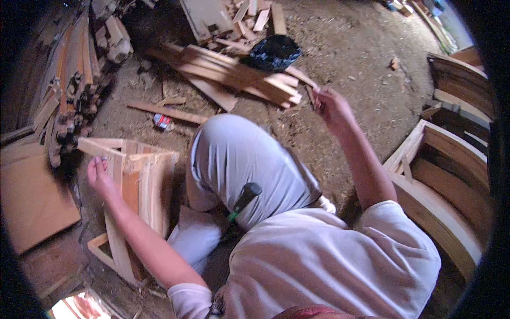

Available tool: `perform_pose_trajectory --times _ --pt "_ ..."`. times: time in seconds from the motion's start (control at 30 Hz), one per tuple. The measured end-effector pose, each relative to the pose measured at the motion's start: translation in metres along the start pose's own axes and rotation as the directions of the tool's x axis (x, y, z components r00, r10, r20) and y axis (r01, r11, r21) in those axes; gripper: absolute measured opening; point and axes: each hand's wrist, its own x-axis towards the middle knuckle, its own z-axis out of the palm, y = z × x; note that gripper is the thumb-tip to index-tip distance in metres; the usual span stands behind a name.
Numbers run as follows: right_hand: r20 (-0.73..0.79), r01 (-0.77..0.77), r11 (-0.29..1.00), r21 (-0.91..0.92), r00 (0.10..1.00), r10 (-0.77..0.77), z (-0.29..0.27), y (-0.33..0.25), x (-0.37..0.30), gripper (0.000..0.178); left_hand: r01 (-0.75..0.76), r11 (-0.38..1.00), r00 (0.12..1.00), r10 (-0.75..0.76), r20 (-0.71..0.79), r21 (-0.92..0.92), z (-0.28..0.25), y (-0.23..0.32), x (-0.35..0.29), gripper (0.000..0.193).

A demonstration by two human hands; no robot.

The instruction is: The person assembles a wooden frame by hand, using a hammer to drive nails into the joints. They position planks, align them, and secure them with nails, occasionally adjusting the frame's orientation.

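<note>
The person's left hand point(100, 178) is pinching its fingertips together at the upper left part of a pale, box-like wooden frame point(153, 186), which is standing on the ground to the person's left; a tiny glint is showing at the fingertips, but what they are gripping one cannot tell. The right hand point(334, 109) is curling its fingers near a thin pale wooden strip point(301, 76); whether it is grasping that strip one cannot tell. A glossy black rounded object point(274, 53) is resting on stacked light-brown planks point(228, 72). A dark-handled tool with a green part point(247, 195) is lying against the grey trousers point(239, 154).
</note>
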Motion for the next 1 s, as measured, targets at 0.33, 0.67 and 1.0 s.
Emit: perform_pose_trajectory --times 0.33,0.67,1.0 --pt "-0.075 -0.535 0.832 -0.145 0.844 0.530 -0.068 0.114 -0.039 0.022 -0.038 0.998 0.999 0.039 -0.030 0.041 0.005 -0.003 0.000 0.018" --pt "-0.379 0.420 0.906 0.057 0.848 -0.370 -0.285 -0.106 0.154 0.024 -0.063 0.995 0.998 0.062 0.018 0.082 0.001 -0.016 0.009 0.018" --pt "-0.197 0.204 0.970 -0.130 0.954 -0.227 -0.128 -0.028 0.103 0.014 -0.060 0.987 0.998 0.061 0.001 0.146 0.009 0.010 -0.004 0.019"
